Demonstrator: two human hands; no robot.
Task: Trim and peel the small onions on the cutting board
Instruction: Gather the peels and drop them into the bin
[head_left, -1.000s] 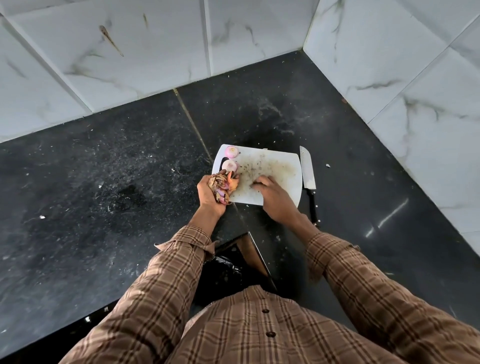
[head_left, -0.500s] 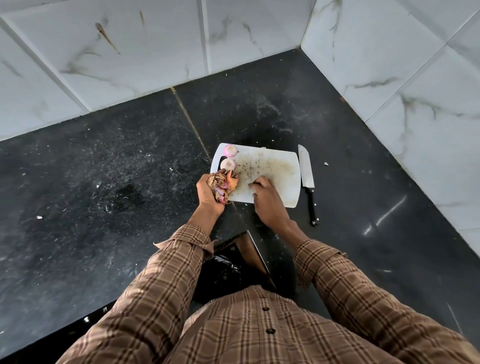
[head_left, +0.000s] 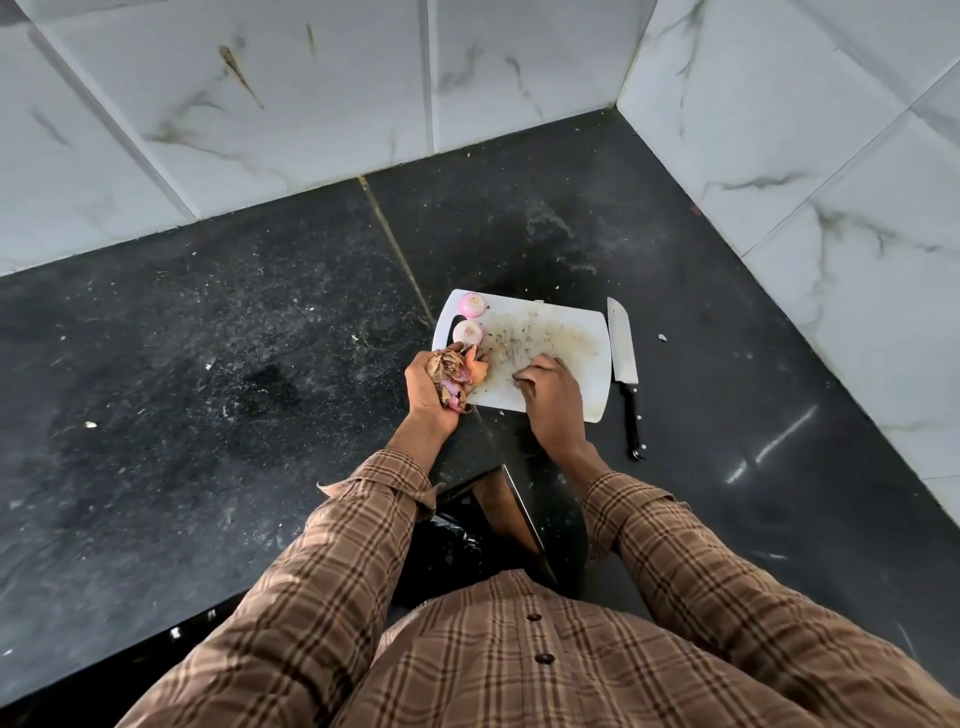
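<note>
A white cutting board (head_left: 566, 332) lies on the black counter, strewn with small peel bits. Two peeled pinkish onions rest at its left end: one (head_left: 473, 304) at the far corner, the other (head_left: 467, 331) just nearer. My left hand (head_left: 434, 387) is cupped at the board's near-left edge, shut on a bunch of brown and purple onion skins (head_left: 454, 371). My right hand (head_left: 550, 395) lies palm down on the board's near part, fingers curled and touching the scraps; it holds nothing that I can see.
A knife (head_left: 623, 353) with a black handle lies on the counter along the board's right edge, blade pointing away. The black counter (head_left: 208, 364) is speckled with crumbs. White marble tile walls (head_left: 831, 182) close in behind and on the right. The counter's front edge runs near my body.
My right hand has slid a little to the left across the board, toward the left hand. The left hand keeps hold of the skins in the same spot.
</note>
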